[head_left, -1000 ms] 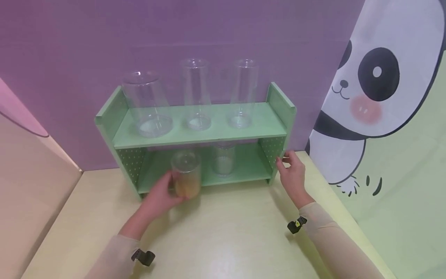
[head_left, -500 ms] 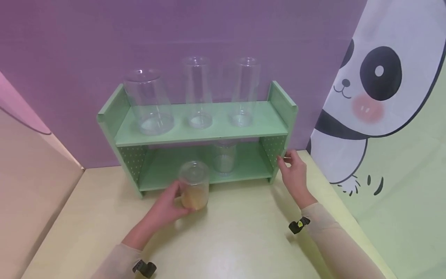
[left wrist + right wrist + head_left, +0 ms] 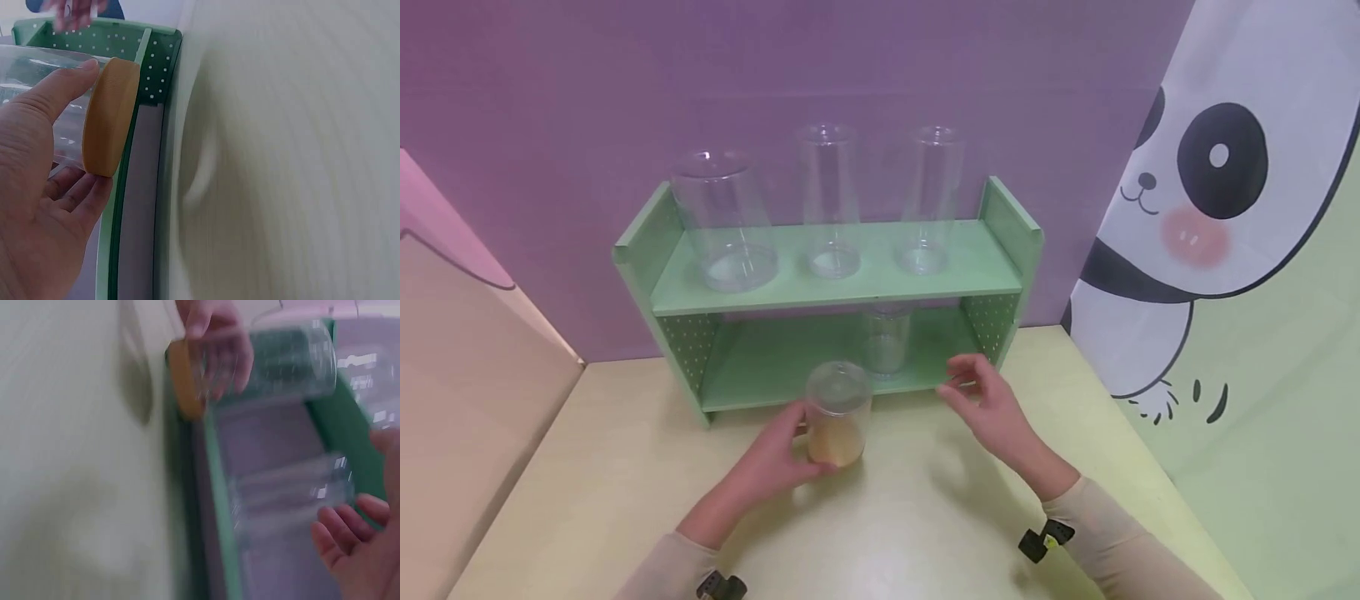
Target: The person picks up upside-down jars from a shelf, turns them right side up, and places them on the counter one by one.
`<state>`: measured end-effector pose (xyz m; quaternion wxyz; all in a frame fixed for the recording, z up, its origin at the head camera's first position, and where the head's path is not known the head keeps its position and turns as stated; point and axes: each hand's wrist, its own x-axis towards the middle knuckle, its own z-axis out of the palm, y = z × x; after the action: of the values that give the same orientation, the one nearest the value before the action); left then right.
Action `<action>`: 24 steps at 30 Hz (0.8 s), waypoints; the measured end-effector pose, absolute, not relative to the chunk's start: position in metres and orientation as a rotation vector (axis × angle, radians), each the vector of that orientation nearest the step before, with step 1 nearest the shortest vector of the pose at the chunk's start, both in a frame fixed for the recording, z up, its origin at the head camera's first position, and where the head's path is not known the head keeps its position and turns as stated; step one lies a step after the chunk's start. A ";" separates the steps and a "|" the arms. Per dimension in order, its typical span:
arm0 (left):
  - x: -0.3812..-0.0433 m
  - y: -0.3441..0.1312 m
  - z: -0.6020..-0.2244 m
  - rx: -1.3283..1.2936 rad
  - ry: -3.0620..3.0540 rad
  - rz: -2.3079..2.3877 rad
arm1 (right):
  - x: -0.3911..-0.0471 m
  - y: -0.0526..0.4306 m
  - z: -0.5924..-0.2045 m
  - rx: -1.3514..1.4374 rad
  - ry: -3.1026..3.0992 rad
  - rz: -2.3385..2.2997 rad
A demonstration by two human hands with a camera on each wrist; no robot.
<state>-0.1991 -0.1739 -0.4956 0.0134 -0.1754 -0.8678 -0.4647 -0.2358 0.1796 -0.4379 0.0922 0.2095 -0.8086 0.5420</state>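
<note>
My left hand [image 3: 771, 460] grips a clear jar [image 3: 841, 393] in front of the rack, over the table. This jar is upside down, its tan wood-like lid [image 3: 112, 119] at the bottom. In the left wrist view my thumb lies along the jar's side near the lid, with fingers curled round from the other side. My right hand [image 3: 988, 412] is in the air to the right of the jar, holding nothing, its fingers loosely bent. Behind it, a smaller clear container [image 3: 886, 342] stands on the lower shelf.
The green two-tier rack [image 3: 850, 292] stands against the purple wall. On its upper shelf are a wide clear container [image 3: 727, 221] and two tall narrow ones, the middle container [image 3: 832, 204] and the right container [image 3: 931, 204]. Pale tabletop [image 3: 895, 517] lies in front.
My left hand has brought the jar out from the lower shelf's edge, toward me and to the right. My right hand has left the rack's right side and moved left toward the jar.
</note>
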 end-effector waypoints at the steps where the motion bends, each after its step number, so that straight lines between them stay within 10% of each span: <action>1: -0.198 -0.172 -0.495 -0.549 -2.706 -1.452 | -0.233 0.174 -0.434 0.715 -2.411 1.606; 24: -0.187 -0.149 -0.496 -0.700 -2.733 -1.370 | -0.223 0.122 -0.411 1.240 -2.545 1.405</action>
<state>-0.1874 -0.1491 -0.4956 0.0027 -0.2231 -0.8715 -0.4367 -0.2229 0.1220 -0.4109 -0.0096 0.3923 -0.8053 0.4444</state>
